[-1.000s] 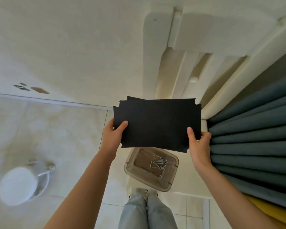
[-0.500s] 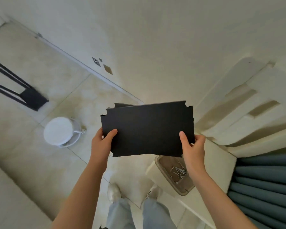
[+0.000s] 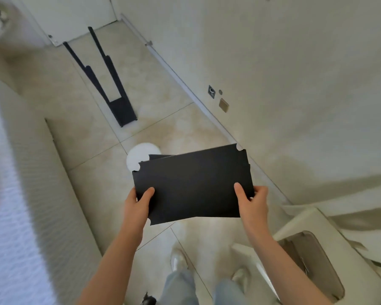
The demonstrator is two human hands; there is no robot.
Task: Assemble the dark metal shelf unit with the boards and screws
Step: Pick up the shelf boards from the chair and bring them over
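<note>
I hold a stack of black boards with notched corners in front of me, above the floor. My left hand grips the stack's lower left edge, thumb on top. My right hand grips the lower right edge, thumb on top too. A second board's corner peeks out behind the top one. The dark metal frame, two long legs joined by a panel, lies on the tiled floor at upper left. A beige tray with screws sits on a white surface at lower right.
A round white stool stands on the floor just behind the boards. A white ribbed bed edge fills the left side. A cream wall with a skirting rail runs along the right. My feet are on the tiles below.
My view has swung left: the metal frame has come into sight, and the tray and stool have shifted right. Both hands keep the same grip on the boards.
</note>
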